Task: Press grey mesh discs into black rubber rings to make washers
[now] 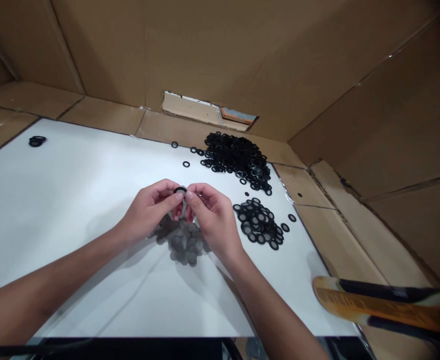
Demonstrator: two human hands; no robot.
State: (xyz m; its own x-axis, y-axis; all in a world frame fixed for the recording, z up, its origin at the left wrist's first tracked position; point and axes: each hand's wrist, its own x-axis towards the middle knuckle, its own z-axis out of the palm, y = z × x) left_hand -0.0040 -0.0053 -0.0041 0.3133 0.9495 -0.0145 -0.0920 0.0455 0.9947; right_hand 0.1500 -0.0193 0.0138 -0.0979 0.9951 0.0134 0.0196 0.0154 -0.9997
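Observation:
Between the fingertips of both hands is a black ring-shaped washer [180, 190] with a grey disc at its middle. My left hand [150, 207] pinches its left side and my right hand [212, 210] pinches its right side. Below them on the white table lies a pile of small grey mesh-like discs [185, 245], partly hidden by the hands. To the right is a heap of black rings with grey centres [259, 222]. Farther back sits a large heap of plain black rings [237, 157].
A few loose rings [186, 164] lie left of the large heap. A small stack of black rings [37, 141] is at the table's far left. Cardboard walls [220, 50] enclose the table [73, 200]. A yellow and black object [373, 302] juts in at lower right.

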